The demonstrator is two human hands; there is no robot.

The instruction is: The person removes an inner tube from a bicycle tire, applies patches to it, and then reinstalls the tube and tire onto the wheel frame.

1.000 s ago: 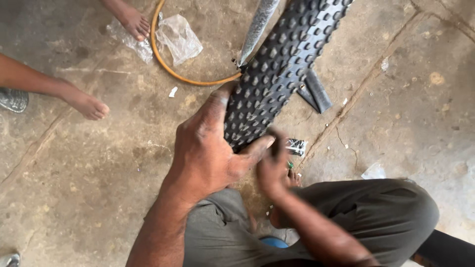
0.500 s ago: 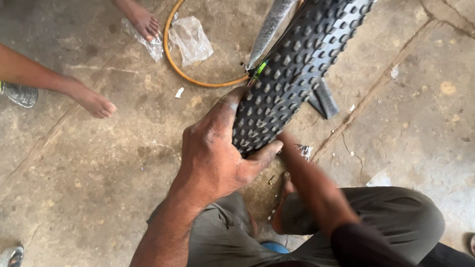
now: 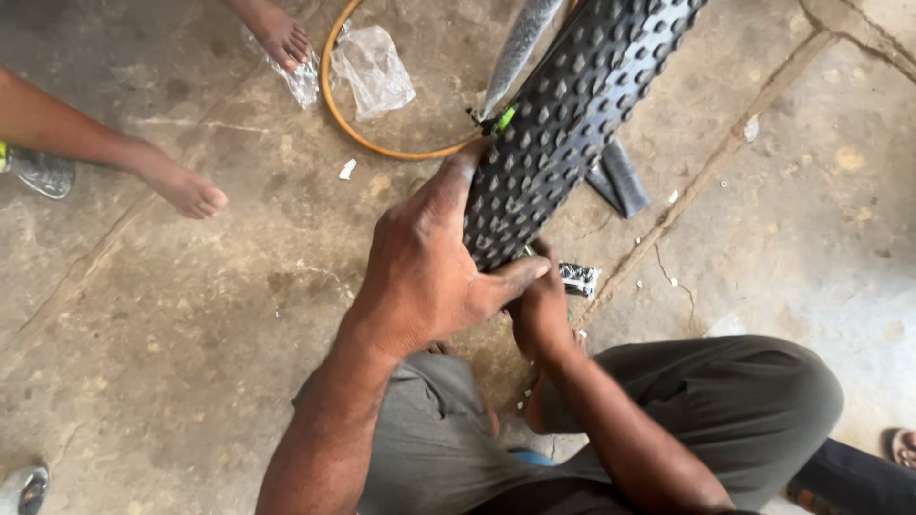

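Observation:
A black knobby bicycle tyre [image 3: 563, 114] runs from the top right down to the middle of the view. My left hand [image 3: 429, 267] grips its near end, thumb across the tread and fingers along the left side. My right hand [image 3: 542, 310] is tucked under the tyre's lower end, fingers closed on its edge; what it holds there is partly hidden. A green valve cap [image 3: 503, 118] shows at the rim beside a silver mudguard [image 3: 520, 43].
Concrete floor with cracks. An orange hoop [image 3: 355, 133] and clear plastic bags [image 3: 374, 69] lie at the top. Another person's bare feet [image 3: 186, 189] stand at the left and top left. A black strip [image 3: 618, 179] and small wrapper [image 3: 578, 278] lie right of the tyre.
The view has shifted slightly. My right hand moved from beside the tyre's end to under it, closer to my left hand. My left hand kept its grip.

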